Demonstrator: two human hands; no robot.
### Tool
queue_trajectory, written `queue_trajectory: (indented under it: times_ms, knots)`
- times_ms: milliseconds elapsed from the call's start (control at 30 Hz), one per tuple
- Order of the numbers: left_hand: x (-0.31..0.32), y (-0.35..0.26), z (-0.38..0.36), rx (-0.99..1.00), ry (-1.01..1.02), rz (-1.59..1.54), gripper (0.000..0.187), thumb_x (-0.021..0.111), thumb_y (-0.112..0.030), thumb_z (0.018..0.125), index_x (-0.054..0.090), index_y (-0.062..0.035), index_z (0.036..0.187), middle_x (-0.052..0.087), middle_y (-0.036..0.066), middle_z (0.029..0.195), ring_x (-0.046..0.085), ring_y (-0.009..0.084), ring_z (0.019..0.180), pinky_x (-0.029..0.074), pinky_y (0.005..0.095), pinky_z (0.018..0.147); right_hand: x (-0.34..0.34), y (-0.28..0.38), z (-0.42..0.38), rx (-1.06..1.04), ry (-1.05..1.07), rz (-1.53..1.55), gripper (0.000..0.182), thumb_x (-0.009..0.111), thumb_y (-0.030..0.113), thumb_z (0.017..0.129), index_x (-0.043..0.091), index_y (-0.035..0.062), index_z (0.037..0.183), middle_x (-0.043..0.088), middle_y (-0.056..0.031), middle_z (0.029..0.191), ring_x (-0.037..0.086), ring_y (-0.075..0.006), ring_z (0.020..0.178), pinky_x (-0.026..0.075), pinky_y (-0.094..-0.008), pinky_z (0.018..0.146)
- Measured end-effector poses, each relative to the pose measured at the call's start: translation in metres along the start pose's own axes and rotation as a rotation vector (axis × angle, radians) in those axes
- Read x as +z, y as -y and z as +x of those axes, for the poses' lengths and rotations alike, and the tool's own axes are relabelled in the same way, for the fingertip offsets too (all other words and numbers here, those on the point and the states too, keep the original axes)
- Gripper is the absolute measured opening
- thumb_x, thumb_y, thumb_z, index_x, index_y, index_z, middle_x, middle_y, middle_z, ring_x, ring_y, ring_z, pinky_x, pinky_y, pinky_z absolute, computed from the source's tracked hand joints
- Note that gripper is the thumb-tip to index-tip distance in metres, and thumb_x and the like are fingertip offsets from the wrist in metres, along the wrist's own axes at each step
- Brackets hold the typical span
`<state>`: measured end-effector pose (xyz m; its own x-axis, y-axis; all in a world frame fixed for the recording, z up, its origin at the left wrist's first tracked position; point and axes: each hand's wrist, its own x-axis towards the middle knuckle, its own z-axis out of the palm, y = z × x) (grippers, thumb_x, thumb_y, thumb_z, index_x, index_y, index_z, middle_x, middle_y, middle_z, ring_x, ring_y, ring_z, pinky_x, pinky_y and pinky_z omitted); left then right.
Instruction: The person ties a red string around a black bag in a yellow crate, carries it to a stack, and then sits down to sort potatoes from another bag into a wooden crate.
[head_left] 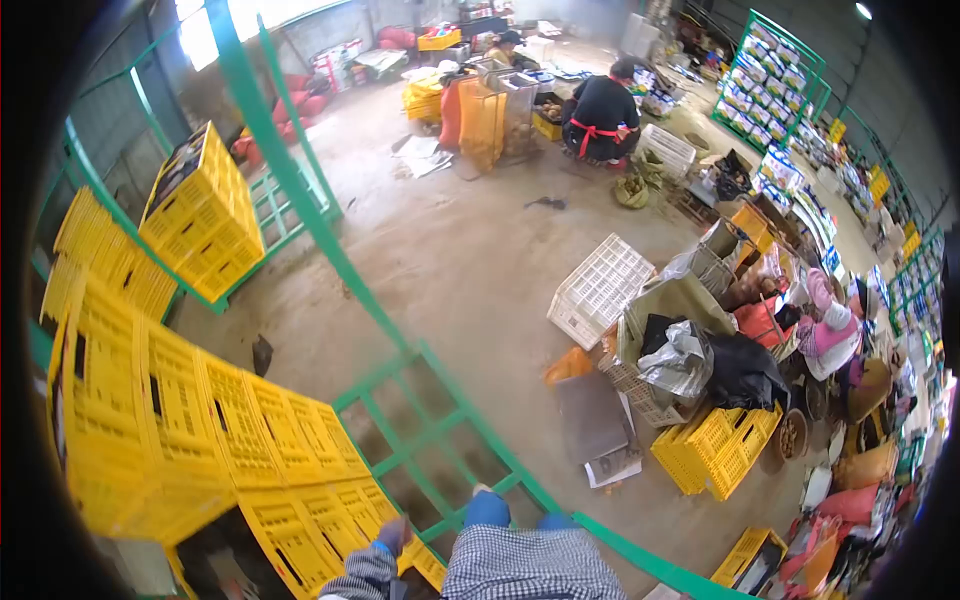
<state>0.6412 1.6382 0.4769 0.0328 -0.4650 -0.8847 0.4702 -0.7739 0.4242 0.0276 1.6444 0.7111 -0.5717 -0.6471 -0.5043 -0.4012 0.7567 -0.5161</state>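
Observation:
My left hand [394, 535] is low in the head view, at the end of a checkered sleeve [362, 574]. It is beside the near side of the lower yellow crates [300, 535], small and blurred. Its fingers are not clear, and whether it touches a crate cannot be made out. My right hand does not show. More yellow crates [235, 420] stand in a row above and to the left of my left hand. A checkered garment [530, 565] and blue-covered legs [487, 509] are at the bottom centre.
A green metal frame [440, 430] lies on the floor ahead, with a green post [300, 190] rising from it. White crates [602, 290], bags [745, 370] and yellow crates [715, 450] stand right. A person [600, 115] crouches far ahead; another [832, 335] is at right.

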Motion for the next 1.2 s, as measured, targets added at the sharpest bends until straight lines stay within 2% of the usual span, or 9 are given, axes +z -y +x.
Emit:
queue_trajectory:
  times_ms: [33,67,167,267,400,467,667,933,1200]
  knots:
    - [0.006,-0.064,0.017,0.105,0.172,0.020,0.017,0.048,-0.020,0.093,0.046,-0.0201,0.076,0.036,-0.002,0.056,0.038,0.0148,0.046,0.031,0.0318,0.042,0.008,0.000,0.000,0.075,0.028,0.008,0.042,0.054,0.025,0.096,0.049,0.0010,0.130,0.053,-0.0111,0.129,0.052,-0.0207,0.114,0.039,-0.0341,0.097]
    - [0.074,-0.149,-0.037,0.217,-0.120,0.010,0.017,0.048,-0.017,0.093,0.047,-0.0216,0.076,0.038,-0.005,0.060,0.040,0.0128,0.051,0.031,0.0312,0.044,0.014,-0.001,-0.002,0.144,0.048,0.016,0.041,0.054,0.025,0.096,0.049,0.0010,0.130,0.053,-0.0112,0.129,0.052,-0.0209,0.114,0.039,-0.0342,0.097]
    - [0.123,-0.282,-0.022,0.375,-0.125,0.084,0.018,0.047,-0.020,0.094,0.056,-0.0108,0.107,0.060,0.005,0.085,0.060,0.0208,0.077,0.051,0.0341,0.068,0.035,0.000,-0.006,0.313,0.094,0.069,0.041,0.054,0.025,0.095,0.050,0.0013,0.128,0.053,-0.0114,0.127,0.053,-0.0212,0.112,0.040,-0.0345,0.095]
    - [0.205,-0.363,-0.040,0.393,-0.129,0.124,0.008,0.050,-0.019,0.095,0.056,-0.0136,0.094,0.054,-0.003,0.077,0.053,0.0107,0.066,0.042,0.0258,0.058,0.067,0.013,0.014,0.414,0.128,0.125,0.040,0.054,0.025,0.095,0.050,0.0015,0.127,0.054,-0.0116,0.125,0.053,-0.0215,0.111,0.040,-0.0348,0.094]
    - [0.234,-0.424,0.037,0.353,0.006,0.455,0.021,0.053,-0.026,0.095,0.056,-0.0092,0.107,0.062,0.004,0.091,0.060,0.0143,0.080,0.049,0.0289,0.071,0.123,0.079,0.104,0.449,0.188,0.159,0.039,0.054,0.025,0.094,0.051,0.0018,0.125,0.054,-0.0118,0.123,0.054,-0.0220,0.109,0.041,-0.0352,0.093]
    - [0.251,-0.455,0.086,0.338,-0.009,0.609,0.029,0.054,-0.033,0.096,0.056,-0.0094,0.111,0.063,0.006,0.095,0.062,0.0187,0.084,0.052,0.0330,0.076,0.158,0.126,0.167,0.414,0.211,0.181,0.038,0.054,0.025,0.094,0.052,0.0019,0.124,0.055,-0.0119,0.122,0.054,-0.0222,0.108,0.041,-0.0354,0.092]
    - [0.302,-0.587,0.260,0.068,-0.038,0.481,0.020,0.052,-0.027,0.094,0.056,-0.0078,0.099,0.059,0.005,0.082,0.056,0.0155,0.073,0.047,0.0320,0.063,0.239,0.314,0.430,0.210,0.227,0.215,0.036,0.055,0.026,0.093,0.053,0.0024,0.121,0.056,-0.0123,0.119,0.055,-0.0229,0.105,0.042,-0.0360,0.089]
    - [0.429,-0.750,0.375,-0.048,-0.160,0.372,0.028,0.046,-0.033,0.095,0.052,-0.0101,0.082,0.052,0.005,0.069,0.049,0.0170,0.063,0.042,0.0346,0.058,0.213,0.621,0.705,-0.093,0.269,0.324,0.034,0.055,0.026,0.092,0.055,0.0029,0.117,0.057,-0.0127,0.115,0.056,-0.0238,0.100,0.042,-0.0368,0.086]
    - [0.583,-0.949,0.547,-0.105,-0.168,0.501,0.043,0.040,-0.040,0.097,0.049,-0.0124,0.065,0.044,0.004,0.057,0.042,0.0186,0.053,0.037,0.0372,0.053,0.202,0.781,0.902,0.020,0.204,0.387,0.032,0.056,0.027,0.091,0.056,0.0035,0.114,0.058,-0.0132,0.110,0.057,-0.0247,0.096,0.043,-0.0376,0.083]
